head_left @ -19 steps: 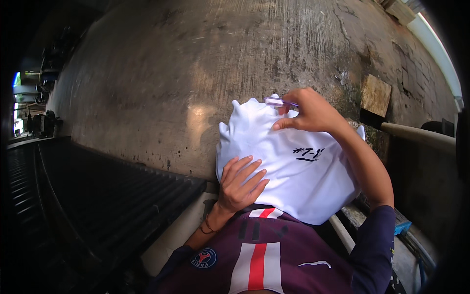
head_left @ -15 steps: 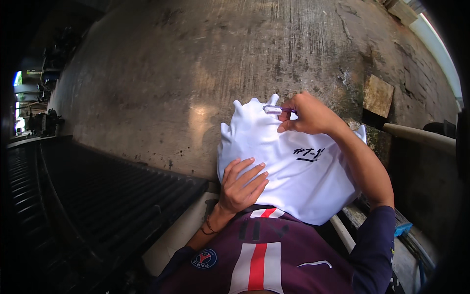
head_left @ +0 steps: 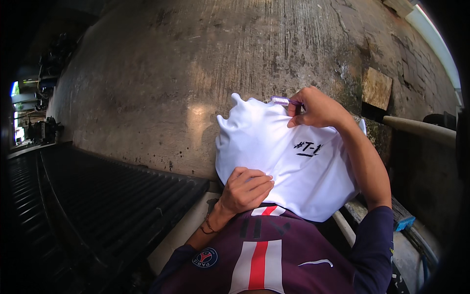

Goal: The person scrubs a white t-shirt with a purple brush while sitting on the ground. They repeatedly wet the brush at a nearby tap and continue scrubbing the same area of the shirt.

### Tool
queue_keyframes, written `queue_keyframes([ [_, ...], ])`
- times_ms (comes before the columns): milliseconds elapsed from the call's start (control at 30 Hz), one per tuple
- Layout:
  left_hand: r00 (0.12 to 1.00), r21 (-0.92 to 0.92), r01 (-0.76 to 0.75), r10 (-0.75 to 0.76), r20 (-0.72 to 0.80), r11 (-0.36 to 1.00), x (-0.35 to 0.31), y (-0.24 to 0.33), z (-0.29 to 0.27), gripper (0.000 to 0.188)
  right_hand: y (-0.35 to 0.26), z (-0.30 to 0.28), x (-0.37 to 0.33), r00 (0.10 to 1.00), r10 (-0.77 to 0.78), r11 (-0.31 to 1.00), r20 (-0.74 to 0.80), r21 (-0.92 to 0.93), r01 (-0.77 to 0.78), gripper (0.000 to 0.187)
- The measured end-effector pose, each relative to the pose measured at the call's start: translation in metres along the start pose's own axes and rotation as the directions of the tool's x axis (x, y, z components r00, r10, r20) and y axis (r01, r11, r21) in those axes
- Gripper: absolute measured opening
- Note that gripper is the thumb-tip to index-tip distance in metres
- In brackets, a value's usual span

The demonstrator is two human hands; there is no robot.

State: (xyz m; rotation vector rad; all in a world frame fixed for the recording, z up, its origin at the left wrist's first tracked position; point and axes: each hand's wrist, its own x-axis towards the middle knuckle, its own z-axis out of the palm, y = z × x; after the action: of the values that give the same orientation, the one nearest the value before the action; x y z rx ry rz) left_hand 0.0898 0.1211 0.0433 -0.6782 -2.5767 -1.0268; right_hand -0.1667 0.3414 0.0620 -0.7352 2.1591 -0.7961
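Since the earlier frame, the left hand (head_left: 247, 191) has drawn its spread fingers together and curled them on the white cloth (head_left: 252, 142), while the right hand (head_left: 318, 109) has shifted slightly rightward along the cloth's far edge, carrying a small purple tool (head_left: 280, 101) with it. The right hand's grip is closed around that tool, whose pale, ribbed head juts out to the left of the fingers, at the cloth's far edge; the right thumb reaches in over the cloth. The left hand rests on the cloth's near left part, fingertips touching it; whether its grip pinches a fold, I cannot tell. The cloth lies spread and rumpled just beyond the person's purple shirt (head_left: 313, 245), with bunched peaks along its far left edge and a dark printed mark (head_left: 307, 147) on its right half. Beyond the cloth runs stained concrete floor (head_left: 147, 98); a black ribbed panel (head_left: 122, 196) stands left of it, and a squarish slab (head_left: 377, 88) lies past its far right corner.
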Motion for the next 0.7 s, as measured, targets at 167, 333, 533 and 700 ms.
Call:
queue_keyframes([
  [167,0.985,-0.064,0.134,-0.140,-0.105,0.989,-0.005,-0.006,-0.005,0.022,-0.001,0.001,0.000,1.000,0.018,0.999,0.016,-0.044,-0.017,0.032],
  [333,0.927,0.119,0.313,-0.277,-0.253,0.942,0.030,-0.027,-0.005,0.055,-0.007,0.003,-0.002,0.999,-0.012,0.996,0.030,-0.087,0.014,0.030],
  [533,0.922,0.142,0.386,-0.381,-0.064,0.911,0.028,-0.039,0.001,0.100,-0.002,0.005,-0.005,0.999,0.049,0.993,-0.010,-0.112,-0.050,0.029],
  [700,0.929,0.126,0.367,-0.369,-0.006,0.922,0.021,-0.041,-0.004,0.125,0.001,0.004,-0.002,1.000,0.007,0.994,-0.018,-0.107,-0.009,0.029],
])
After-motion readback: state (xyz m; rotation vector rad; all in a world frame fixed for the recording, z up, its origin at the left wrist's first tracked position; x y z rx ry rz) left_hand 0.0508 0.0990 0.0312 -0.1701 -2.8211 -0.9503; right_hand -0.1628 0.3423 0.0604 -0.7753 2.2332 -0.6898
